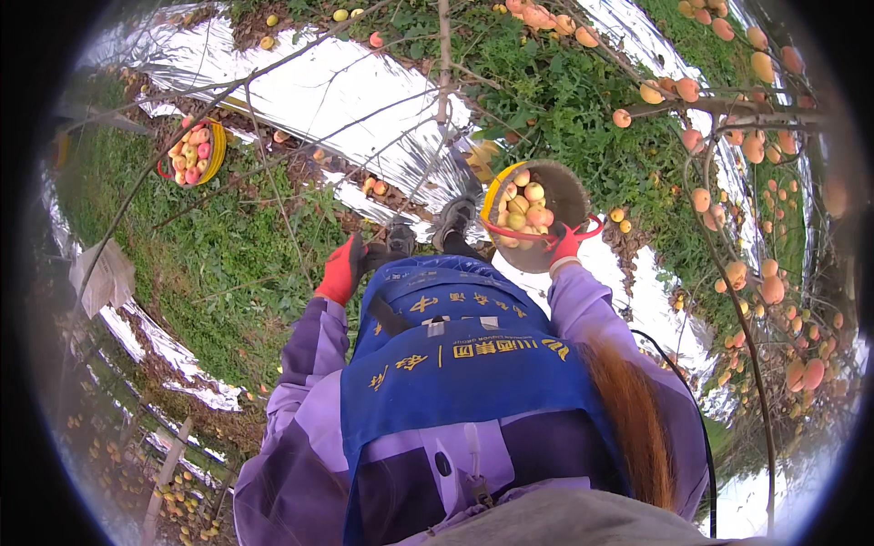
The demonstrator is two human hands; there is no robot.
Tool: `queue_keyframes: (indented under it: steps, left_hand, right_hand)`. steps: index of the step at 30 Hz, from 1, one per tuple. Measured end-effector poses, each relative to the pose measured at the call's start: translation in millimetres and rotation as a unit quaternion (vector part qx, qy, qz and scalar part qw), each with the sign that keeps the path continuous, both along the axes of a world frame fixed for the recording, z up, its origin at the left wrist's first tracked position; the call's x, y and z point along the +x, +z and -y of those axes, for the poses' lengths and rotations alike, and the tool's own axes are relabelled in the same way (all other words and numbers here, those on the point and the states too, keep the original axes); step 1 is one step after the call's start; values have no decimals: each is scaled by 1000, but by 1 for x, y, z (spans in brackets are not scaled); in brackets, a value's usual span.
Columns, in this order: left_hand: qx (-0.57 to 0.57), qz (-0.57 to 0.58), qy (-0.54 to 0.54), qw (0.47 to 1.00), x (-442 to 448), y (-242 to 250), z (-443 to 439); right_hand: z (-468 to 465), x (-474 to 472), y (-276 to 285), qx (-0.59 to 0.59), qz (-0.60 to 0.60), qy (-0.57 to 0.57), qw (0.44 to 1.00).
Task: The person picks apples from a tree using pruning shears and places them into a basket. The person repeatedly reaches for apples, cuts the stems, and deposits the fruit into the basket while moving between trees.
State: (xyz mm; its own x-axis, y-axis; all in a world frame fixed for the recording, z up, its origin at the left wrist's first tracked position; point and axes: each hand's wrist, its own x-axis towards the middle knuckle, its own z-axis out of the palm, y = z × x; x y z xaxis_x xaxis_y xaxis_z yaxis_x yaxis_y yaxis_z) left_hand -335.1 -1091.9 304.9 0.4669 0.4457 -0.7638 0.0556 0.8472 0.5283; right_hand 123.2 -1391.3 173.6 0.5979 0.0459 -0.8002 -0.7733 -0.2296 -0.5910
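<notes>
My right hand, in a red work glove, grips the red handle of a bucket. This yellow-sided bucket has a grey inside and hangs tilted before my right leg. Pink and yellow-green apples lie inside, leaving part of the inner wall bare. My left hand wears a red glove with dark fingers and hangs by my left hip, beside the blue apron. Its fingers are partly hidden, so whether they hold anything is unclear. Just past the apron are my dark shoes.
Another yellow bucket, heaped with apples, stands on the grass at left. Bare branches cross ahead of me. Fruit-laden apple boughs hang at right. Silver reflective film covers strips of ground, and fallen apples lie about.
</notes>
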Motion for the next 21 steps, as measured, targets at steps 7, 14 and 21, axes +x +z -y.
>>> queue_keyframes:
  steps: [7, 14, 21]
  left_hand:
    - [-76, -57, 39, 995, 16, 10, 39]
    - [74, -192, -133, 970, 44, 45, 55]
    - [16, -191, -95, 977, 59, 47, 66]
  right_hand:
    - [-96, 104, -69, 48, -29, -3, 998]
    - [-150, 145, -127, 58, -70, 52, 995]
    - [-150, 112, -160, 39, -136, 72, 987]
